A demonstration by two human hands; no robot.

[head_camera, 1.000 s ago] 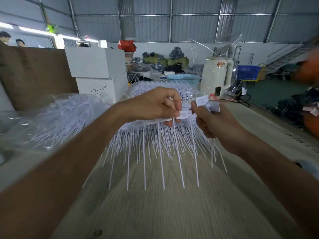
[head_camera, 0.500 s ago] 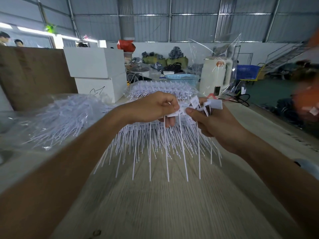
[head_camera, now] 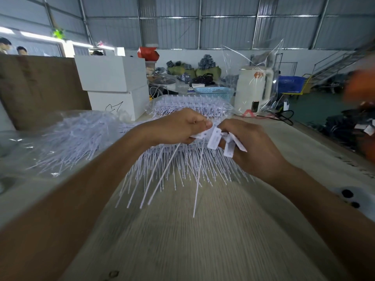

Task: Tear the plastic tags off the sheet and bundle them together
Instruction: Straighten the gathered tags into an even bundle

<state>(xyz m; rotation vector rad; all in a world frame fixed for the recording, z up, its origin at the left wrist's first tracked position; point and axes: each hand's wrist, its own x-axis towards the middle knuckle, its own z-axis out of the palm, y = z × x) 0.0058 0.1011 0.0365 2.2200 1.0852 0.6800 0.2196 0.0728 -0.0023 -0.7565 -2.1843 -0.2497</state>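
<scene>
At centre frame, left hand (head_camera: 178, 126) gripping the sheet of plastic tags (head_camera: 182, 165), fingers curled round its top edge; right hand (head_camera: 249, 147) pinching torn-off tags (head_camera: 215, 139) just beside it. Likely trouble: tails snagging among neighbours, loose tags slipping from a crowded pinch. Below, pale wood-grain table (head_camera: 203, 240). Bagged tags (head_camera: 67, 136) at left, white boxes (head_camera: 113, 86) behind, warehouse clutter beyond.

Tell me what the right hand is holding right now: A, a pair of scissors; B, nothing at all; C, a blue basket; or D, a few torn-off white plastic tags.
D: the right hand grips several loose white tags by their flat heads, beside the left hand, which holds the sheet of tags.
</scene>
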